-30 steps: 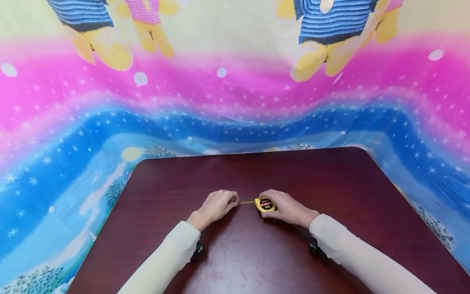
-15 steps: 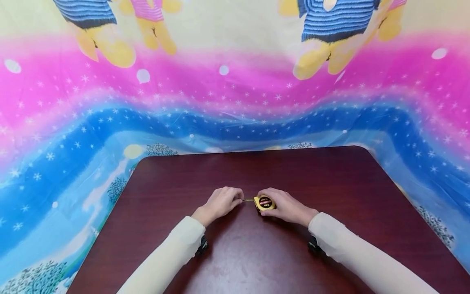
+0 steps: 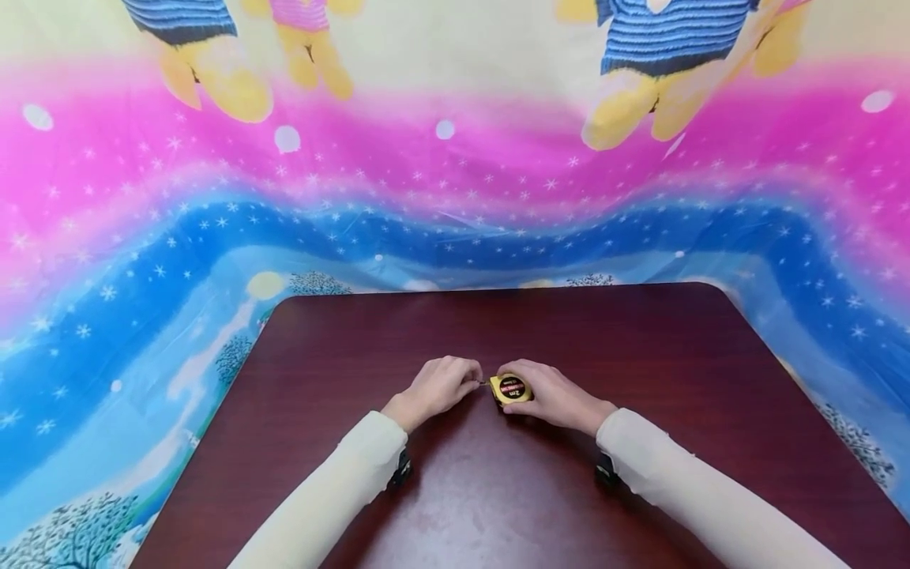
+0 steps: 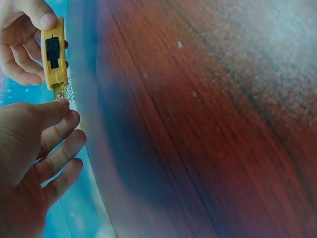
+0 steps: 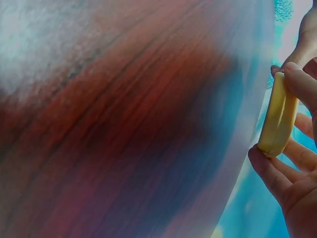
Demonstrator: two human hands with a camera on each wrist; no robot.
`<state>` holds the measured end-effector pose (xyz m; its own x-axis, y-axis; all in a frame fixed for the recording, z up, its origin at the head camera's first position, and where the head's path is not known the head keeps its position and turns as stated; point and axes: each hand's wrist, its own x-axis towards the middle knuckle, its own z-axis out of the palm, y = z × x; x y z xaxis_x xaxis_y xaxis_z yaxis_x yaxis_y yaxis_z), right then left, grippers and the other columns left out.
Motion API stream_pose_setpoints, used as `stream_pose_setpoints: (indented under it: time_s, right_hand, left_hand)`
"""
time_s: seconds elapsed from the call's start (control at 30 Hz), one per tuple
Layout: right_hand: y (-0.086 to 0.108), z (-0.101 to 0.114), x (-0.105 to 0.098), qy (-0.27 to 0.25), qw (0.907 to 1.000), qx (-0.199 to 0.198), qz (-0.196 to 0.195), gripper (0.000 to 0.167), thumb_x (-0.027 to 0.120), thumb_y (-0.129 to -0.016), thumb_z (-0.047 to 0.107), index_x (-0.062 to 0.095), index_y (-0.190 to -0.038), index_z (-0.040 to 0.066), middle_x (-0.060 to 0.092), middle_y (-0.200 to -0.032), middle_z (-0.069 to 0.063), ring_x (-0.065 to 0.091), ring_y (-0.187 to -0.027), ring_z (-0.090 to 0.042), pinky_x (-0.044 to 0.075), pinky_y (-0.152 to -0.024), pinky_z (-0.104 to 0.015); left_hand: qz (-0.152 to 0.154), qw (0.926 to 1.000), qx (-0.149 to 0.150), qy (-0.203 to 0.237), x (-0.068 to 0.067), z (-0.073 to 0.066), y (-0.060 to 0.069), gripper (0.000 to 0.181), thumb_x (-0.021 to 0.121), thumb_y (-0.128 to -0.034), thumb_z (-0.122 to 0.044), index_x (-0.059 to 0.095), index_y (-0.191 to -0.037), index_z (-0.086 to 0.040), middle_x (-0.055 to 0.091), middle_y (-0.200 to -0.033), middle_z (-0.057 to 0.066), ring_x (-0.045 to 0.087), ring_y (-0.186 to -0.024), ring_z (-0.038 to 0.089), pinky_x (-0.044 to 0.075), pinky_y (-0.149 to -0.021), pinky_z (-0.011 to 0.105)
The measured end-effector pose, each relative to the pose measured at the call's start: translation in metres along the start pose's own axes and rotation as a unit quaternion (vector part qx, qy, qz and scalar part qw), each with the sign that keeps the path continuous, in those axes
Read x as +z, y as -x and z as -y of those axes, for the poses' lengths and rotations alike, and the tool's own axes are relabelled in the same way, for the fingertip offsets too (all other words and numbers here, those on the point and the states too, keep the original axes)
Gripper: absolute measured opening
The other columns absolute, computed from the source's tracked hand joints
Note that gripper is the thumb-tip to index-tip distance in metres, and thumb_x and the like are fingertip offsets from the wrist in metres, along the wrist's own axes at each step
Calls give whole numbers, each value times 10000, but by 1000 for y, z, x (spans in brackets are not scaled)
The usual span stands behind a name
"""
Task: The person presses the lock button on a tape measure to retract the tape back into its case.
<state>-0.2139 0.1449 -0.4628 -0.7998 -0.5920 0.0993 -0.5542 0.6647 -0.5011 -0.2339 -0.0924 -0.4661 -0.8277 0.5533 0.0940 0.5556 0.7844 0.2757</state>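
Observation:
A yellow tape measure with a black round label marked 2m is gripped by my right hand, thumb and fingers on either side of its case. My left hand pinches the end of the short blade between thumb and forefinger. Only a small stretch of blade shows between the case and the left fingertips. In the left wrist view a black sliding button lies on the case's narrow side. The right wrist view shows the case from its plain yellow edge, between thumb and fingers.
Both hands are above a dark red-brown wooden table with rounded far corners. Behind it hangs a pink and blue printed cloth with snowflakes and cartoon figures. Each wrist wears a black camera strap.
My left hand has moved right toward the tape measure, and the exposed blade has become much shorter. The right hand keeps its hold on the case, almost in place.

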Motion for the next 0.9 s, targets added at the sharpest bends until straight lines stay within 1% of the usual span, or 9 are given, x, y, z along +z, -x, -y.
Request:
stream_pose_setpoints:
  time_s: [0.2,0.37,0.53,0.7,0.9]
  right_hand:
    - [-3,1,-2,53,10000,-37,33,499,799,-878,333,605,-1312,179,650,-1220,42,606,-1072,-99,518,-936,-369]
    - [-5,0,-3,38,10000,-52,-53,489,808,-870,316,616,-1297,172,660,-1217,35,614,-1081,-107,521,-948,-377]
    - [-7,2,-3,19,9998,-155,-85,491,805,-874,296,614,-1303,156,663,-1231,22,619,-1088,-113,524,-945,-380]
    - [-6,5,-3,-38,9999,-141,-44,494,798,-881,290,608,-1316,151,661,-1249,12,621,-1105,-124,525,-952,-390]
    - [-7,5,-3,2,9995,-291,-105,473,811,-869,257,620,-1292,167,664,-1238,14,627,-1103,-133,535,-948,-394]
  left_hand:
    - [57,9999,-23,-89,-3,-1,-3,65,677,-981,-237,734,-1013,-230,736,-930,-93,655,-787,52,539,-716,272]
    - [11,10000,-2,-96,-5,-3,-6,59,681,-978,-233,732,-1004,-223,733,-913,-90,654,-780,55,541,-718,276]
    - [-15,10000,21,-58,-5,-6,-9,54,688,-972,-232,732,-1001,-219,732,-899,-88,661,-790,61,542,-724,276]
    - [-9,10000,10,-76,-3,-7,-10,56,685,-975,-234,727,-1011,-224,727,-900,-92,646,-774,52,532,-711,261]
    - [-165,9998,84,-73,-4,-7,-12,43,703,-956,-223,732,-984,-238,723,-871,-102,643,-764,53,532,-702,274]
